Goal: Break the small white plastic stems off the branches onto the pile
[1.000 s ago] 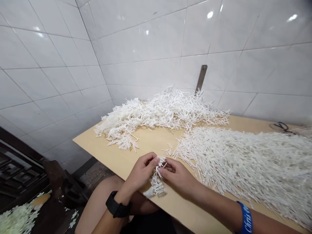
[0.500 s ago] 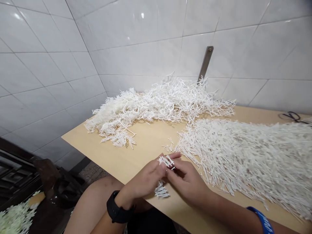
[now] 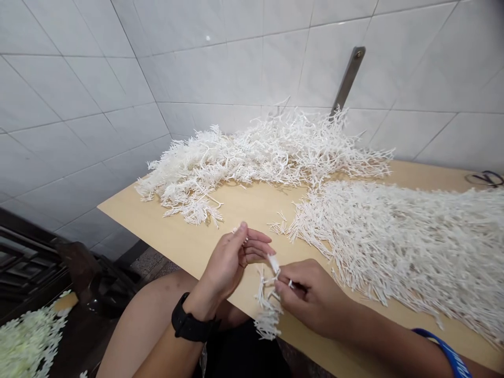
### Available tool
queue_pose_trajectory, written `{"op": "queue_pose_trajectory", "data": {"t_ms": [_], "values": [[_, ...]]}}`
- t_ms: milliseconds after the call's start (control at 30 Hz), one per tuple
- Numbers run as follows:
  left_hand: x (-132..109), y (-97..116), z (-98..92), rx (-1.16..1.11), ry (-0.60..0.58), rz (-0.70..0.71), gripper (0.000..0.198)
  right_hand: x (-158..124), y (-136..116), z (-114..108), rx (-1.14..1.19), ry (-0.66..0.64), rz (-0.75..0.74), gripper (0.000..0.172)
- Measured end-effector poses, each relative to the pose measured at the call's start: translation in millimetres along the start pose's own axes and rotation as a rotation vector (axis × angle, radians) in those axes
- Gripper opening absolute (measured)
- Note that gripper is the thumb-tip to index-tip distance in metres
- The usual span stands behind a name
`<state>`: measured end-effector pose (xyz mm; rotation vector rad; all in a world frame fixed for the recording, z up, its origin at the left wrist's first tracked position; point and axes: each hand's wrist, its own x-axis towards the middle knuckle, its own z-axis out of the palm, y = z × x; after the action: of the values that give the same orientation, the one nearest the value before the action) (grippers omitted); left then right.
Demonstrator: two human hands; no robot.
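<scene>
a: what's just changed?

b: the hands, close together half a second back, now stand apart. the white sprig (image 3: 269, 317) hangs from the right hand (image 3: 315, 299) alone, a little below the middle of the frame, by the near edge of the worktop (image 3: 244, 207).

a: how is each hand set?

b: the right one pinches the sprig between thumb and fingers, tufts dangling. the left hand (image 3: 222, 262) is partly unfolded, its fingers stretched toward the right one. its thumb seems pressed on a few white stalks (image 3: 246, 240); small tips poke out on either side.

a: so what does that mean for the work?

b: my reading is that stalks and sprig are now two separate lots, one per hand.

a: and what lies around them?

b: a branching pile (image 3: 255, 157) across the upper middle, and a loose heap (image 3: 401, 241) filling the right side, just beside it.

a: any writing or brands?

b: the blue wristband (image 3: 443, 349) at the bottom right has pale marks, too slanted and cut off to read. the black watch (image 3: 192, 321) shows no brand i can make out.
</scene>
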<state>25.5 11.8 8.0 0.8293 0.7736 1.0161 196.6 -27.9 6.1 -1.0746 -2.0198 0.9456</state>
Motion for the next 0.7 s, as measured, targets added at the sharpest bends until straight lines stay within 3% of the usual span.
{"op": "queue_pose_trajectory", "data": {"t_ms": [167, 367, 500, 600, 700], "values": [[-1, -3, 2.2, 0.060, -0.029, 0.087, 0.034, 4, 6, -8, 0.077, 0.083, 0.150, 0.033], [0, -2, 6.4, 0.402, 0.012, 0.132, 0.036, 9, 4, -8, 0.108, 0.107, 0.213, 0.040], [-5, 1, 9.9, 0.492, -0.058, 0.139, 0.051, 7, 5, -6, 0.055, 0.080, 0.123, 0.036], [-10, 2, 11.4, 0.526, -0.132, 0.120, 0.051, 6, 8, -4, -0.035, 0.030, 0.036, 0.032], [-10, 0, 10.8, 0.544, -0.145, 0.105, 0.045, 7, 9, -3, -0.099, -0.001, 0.054, 0.034]]}}
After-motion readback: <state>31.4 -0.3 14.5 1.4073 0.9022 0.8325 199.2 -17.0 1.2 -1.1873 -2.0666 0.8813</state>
